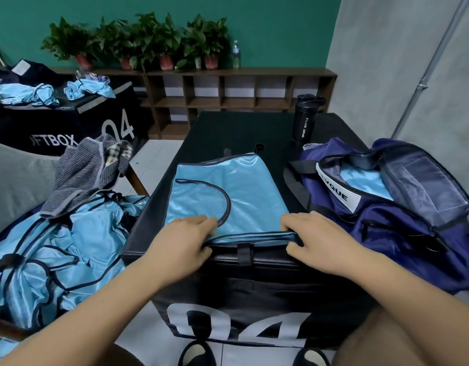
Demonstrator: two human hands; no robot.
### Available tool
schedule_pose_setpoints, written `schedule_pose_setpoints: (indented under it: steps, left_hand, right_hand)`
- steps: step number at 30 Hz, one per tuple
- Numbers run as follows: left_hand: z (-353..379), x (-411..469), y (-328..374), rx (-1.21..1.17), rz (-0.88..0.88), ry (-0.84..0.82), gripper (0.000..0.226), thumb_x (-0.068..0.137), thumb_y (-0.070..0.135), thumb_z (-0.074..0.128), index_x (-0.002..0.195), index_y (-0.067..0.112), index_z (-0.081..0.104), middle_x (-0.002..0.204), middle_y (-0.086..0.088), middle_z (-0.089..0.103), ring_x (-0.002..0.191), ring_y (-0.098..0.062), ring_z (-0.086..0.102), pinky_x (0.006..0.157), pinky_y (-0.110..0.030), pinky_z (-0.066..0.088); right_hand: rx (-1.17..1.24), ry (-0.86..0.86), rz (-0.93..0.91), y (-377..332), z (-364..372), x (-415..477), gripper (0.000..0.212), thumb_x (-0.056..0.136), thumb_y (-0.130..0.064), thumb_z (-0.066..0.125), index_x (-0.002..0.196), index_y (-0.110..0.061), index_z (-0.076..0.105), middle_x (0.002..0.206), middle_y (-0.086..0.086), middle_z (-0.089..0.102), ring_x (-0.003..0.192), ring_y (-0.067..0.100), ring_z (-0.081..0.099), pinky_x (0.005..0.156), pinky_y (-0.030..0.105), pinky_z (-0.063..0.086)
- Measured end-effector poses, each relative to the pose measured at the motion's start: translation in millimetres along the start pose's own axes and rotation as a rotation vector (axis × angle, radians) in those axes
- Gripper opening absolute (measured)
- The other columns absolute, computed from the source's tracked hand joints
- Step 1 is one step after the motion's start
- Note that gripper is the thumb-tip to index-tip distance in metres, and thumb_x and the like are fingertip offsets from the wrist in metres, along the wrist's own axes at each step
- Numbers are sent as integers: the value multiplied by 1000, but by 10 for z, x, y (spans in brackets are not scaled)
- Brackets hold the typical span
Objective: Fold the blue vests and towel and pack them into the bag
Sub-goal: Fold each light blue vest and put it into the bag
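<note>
box top beyond vest bare | right: bag, bottle

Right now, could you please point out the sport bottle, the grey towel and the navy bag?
sport bottle (300,121), head view, on its black body.
grey towel (81,173), head view, on its striped middle.
navy bag (402,247), head view, on its front panel.

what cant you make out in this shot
All in the head view.
Bag contents: its rim and flap hide all but a strip of blue cloth.
Vest near edge: left hand and right hand grip it, covering the fold.
Pile of vests at left: tangled and cut off by the frame edge, so no count.
Bottle on the shelf: label too small to read.
</note>
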State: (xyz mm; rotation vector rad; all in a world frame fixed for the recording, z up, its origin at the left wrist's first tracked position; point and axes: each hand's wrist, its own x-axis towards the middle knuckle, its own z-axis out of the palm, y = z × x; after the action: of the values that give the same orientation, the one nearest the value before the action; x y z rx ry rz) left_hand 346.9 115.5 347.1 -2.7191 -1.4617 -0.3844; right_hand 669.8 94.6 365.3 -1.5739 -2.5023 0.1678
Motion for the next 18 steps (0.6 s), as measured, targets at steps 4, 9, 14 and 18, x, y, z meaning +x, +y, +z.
schedule_pose_setpoints:
  steps: [4,9,14,18]
  left_hand:
    - [-137,-25,-186,-87,-81,100,26,78,28,67,89,31,43,86,10,50,77,-19,55,66,-40,49]
    - [-325,2,-236,-388,-206,138,22,79,13,71,83,27,55,77,6,63,68,-11,55,68,-31,48]
    - [-443,-11,-309,-681,-230,-105,11,89,10,66,93,19,60,75,-1,64,61,-15,44,62,-32,40]
    - [-373,142,-374,-552,-238,4,10,89,16,68,92,22,61,79,2,68,59,-9,46,61,-31,43]
  right_hand:
    - [80,110,62,57,-67,11,13,86,-35,59,96,-36,50,84,-10,50,82,15,49,75,39,45]
    - [259,210,119,29,-134,50,15,85,-23,67,89,-36,60,71,-8,54,67,13,50,66,37,49]
    - [514,198,173,16,-208,50,21,84,-11,70,91,-31,73,54,-14,46,54,7,36,54,22,30]
    - [497,293,223,-2,-143,205,24,84,-16,72,97,-36,70,64,-12,57,56,9,43,59,25,37]
